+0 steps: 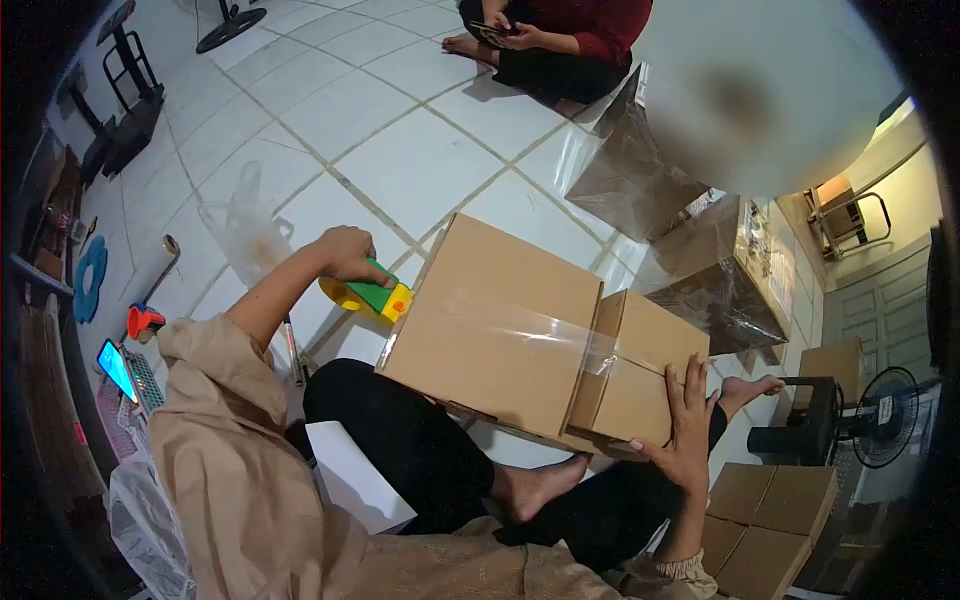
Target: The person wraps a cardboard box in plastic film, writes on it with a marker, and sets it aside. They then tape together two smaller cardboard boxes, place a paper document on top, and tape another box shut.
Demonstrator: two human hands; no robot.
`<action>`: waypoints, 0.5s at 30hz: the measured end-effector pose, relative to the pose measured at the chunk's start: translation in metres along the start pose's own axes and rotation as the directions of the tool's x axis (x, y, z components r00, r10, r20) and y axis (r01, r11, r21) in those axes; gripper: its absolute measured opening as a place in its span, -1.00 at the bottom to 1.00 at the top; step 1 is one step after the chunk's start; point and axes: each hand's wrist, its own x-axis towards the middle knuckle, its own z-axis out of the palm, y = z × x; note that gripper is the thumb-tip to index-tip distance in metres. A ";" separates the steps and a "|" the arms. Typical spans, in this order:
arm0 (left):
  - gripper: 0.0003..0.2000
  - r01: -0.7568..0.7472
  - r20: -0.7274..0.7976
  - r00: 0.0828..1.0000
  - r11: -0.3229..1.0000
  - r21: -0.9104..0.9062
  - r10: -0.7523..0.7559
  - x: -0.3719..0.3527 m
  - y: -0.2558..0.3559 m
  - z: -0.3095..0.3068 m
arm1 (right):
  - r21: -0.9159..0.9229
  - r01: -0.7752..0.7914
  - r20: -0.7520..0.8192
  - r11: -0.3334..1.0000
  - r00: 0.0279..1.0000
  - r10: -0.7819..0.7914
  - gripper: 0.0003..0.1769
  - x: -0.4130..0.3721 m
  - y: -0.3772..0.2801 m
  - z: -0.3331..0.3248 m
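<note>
My left hand [345, 254] is wrapped round a green and yellow tape dispenser [375, 293], which is at the left edge of a large flat cardboard box [490, 330]. Clear tape [535, 328] runs across that box onto a smaller cardboard box [650, 365] at its right side. My right hand [684, 425] lies on the smaller box with its fingers spread. Both boxes rest over my crossed legs.
Another person [560, 45] sits on the floor at the top, holding a phone. Wrapped boxes [725, 270] stand at the right, a black fan [885, 417] beyond them. White paper [357, 480] lies by my leg.
</note>
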 end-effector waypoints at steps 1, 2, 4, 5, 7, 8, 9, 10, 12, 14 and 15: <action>-0.44 0.036 0.034 0.999 0.999 0.041 -0.037 0.002 0.006 -0.004 | -0.005 -0.004 0.003 1.000 1.000 0.004 0.21 0.000 -0.001 -0.001; -0.47 0.073 0.064 0.995 0.993 0.091 -0.079 0.001 0.007 -0.008 | -0.003 -0.007 0.000 1.000 1.000 0.007 0.20 0.000 -0.003 0.000; -0.52 0.025 -0.035 0.999 0.949 0.314 -0.015 0.020 -0.006 0.028 | 0.001 0.008 -0.027 1.000 1.000 -0.008 0.17 -0.001 -0.002 0.005; -0.55 -0.014 -0.112 0.990 0.860 0.511 0.083 0.034 -0.011 0.052 | -0.014 0.014 -0.048 1.000 0.999 -0.015 0.14 -0.002 0.001 0.005; -0.58 0.140 -0.300 0.954 0.904 0.403 -0.014 0.054 -0.037 0.088 | -0.020 0.024 -0.073 1.000 0.997 -0.025 0.10 -0.004 0.004 0.002; -0.55 0.269 -0.325 0.929 0.925 0.269 -0.176 0.047 -0.029 0.073 | -0.014 0.035 -0.054 0.999 0.998 -0.036 0.06 -0.009 0.002 0.001; -0.52 0.366 -0.450 0.862 0.900 0.236 -0.232 0.036 -0.026 0.060 | 0.006 0.072 -0.125 0.997 0.990 -0.071 -0.15 -0.014 -0.009 -0.010; -0.52 0.385 -0.482 0.845 0.889 0.250 -0.230 0.015 -0.013 0.033 | 0.017 0.023 -0.139 1.000 0.990 -0.021 -0.15 -0.019 -0.005 -0.009; -0.56 0.443 -0.677 0.718 0.856 0.269 -0.159 -0.033 0.023 -0.015 | 0.400 0.211 -0.173 0.892 0.973 -0.153 -0.38 -0.031 -0.003 -0.003; -0.51 0.363 -0.763 0.644 0.902 0.233 -0.062 -0.081 0.073 -0.058 | 0.799 0.169 -0.231 0.577 0.972 0.036 -0.54 -0.033 -0.033 0.006; -0.50 0.276 -0.787 0.617 0.936 0.218 0.001 -0.107 0.103 -0.075 | 0.935 0.103 -0.152 0.340 0.981 0.119 -0.49 -0.032 -0.046 0.013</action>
